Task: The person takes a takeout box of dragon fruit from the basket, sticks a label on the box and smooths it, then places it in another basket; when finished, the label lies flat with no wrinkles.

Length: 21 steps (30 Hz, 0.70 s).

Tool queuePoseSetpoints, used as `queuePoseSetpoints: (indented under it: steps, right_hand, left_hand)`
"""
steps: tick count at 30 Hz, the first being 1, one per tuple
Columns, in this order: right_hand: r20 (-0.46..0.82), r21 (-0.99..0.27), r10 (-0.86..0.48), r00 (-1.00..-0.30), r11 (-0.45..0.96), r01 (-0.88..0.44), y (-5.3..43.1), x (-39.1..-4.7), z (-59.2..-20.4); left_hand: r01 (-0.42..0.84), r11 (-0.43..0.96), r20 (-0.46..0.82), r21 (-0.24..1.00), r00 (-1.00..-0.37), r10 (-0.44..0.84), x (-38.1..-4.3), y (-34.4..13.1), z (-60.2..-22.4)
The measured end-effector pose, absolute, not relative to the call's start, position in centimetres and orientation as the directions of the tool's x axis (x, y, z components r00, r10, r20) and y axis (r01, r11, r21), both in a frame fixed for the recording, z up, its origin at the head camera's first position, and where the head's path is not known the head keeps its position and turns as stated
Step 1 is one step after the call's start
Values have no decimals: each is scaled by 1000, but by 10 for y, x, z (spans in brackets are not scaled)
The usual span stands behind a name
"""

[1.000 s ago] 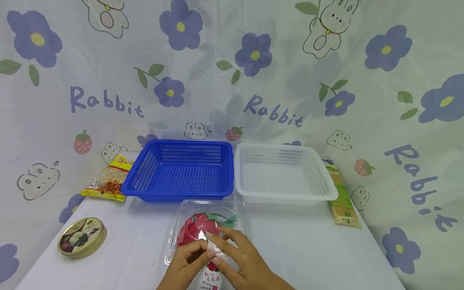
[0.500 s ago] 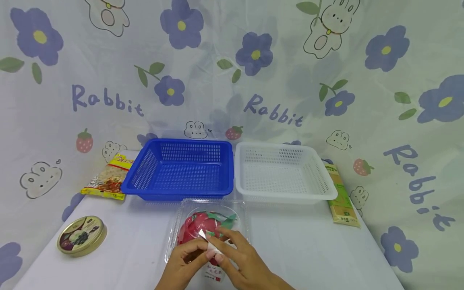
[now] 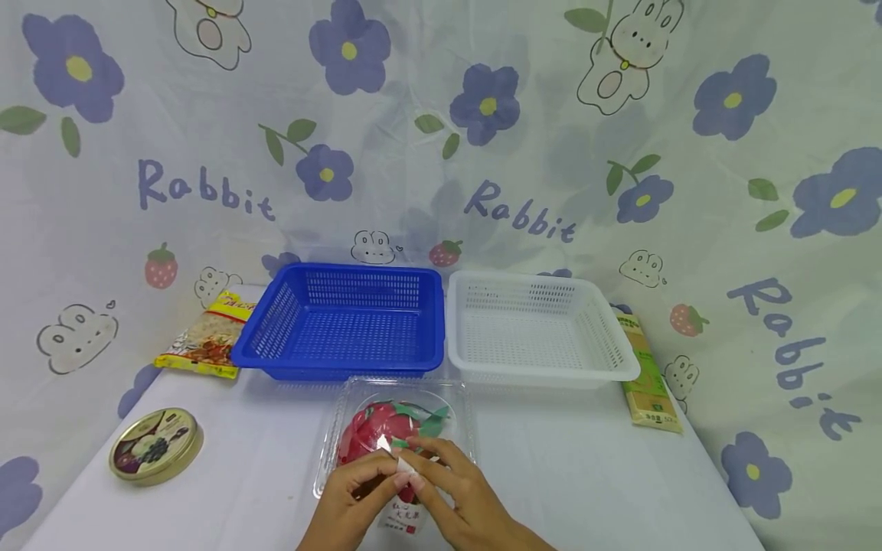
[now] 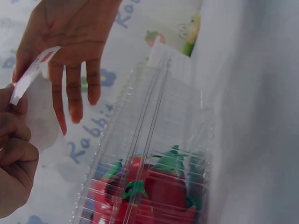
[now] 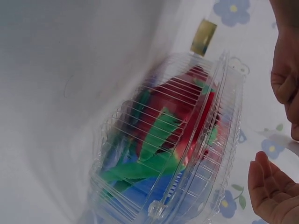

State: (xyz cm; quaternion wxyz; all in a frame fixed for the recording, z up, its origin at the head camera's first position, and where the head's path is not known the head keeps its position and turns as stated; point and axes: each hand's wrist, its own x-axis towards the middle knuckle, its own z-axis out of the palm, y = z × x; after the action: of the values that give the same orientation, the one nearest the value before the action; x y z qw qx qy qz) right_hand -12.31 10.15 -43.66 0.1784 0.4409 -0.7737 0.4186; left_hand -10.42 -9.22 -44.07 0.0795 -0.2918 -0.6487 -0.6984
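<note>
A printed white label [image 3: 403, 519] with red lettering is held above the front of a clear plastic clamshell box [image 3: 332, 436]. My left hand [image 3: 354, 493] pinches its upper end between thumb and fingers. Close beside it, the thumb and index finger of my right hand [image 3: 468, 493] pinch the same spot, fingertips meeting. In the left wrist view, the label [image 4: 35, 74] stands tilted between the hands and the right hand's other fingers point out straight. A red dragon fruit [image 3: 375, 428] with green tips lies inside the box, partly hidden by the hands in the head view.
A blue basket [image 3: 344, 375] and a white basket [image 3: 544, 373] stand side by side behind the box. At left are a yellow snack bag [image 3: 210, 344] and a round gold tin [image 3: 155, 446]. A flat green and yellow pack [image 3: 651, 375] lies at right.
The label has turned between the fingers: its printed upper part has given way to a small white fold at the fingertips. Both hands stay nearly in place; the box has not moved.
</note>
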Motion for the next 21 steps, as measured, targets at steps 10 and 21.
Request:
queuePoseSetpoints:
  steps: [10, 21]
  right_hand:
    - [620, -555, -488, -614, 280, -784, 99, -122, -431]
    - [748, -376, -450, -487, 318, -870, 99, -129, -427]
  left_hand:
    - [507, -118, 519, 854, -811, 269, -102, -91, -437]
    - [436, -58, 436, 898, -865, 247, -97, -94, -436]
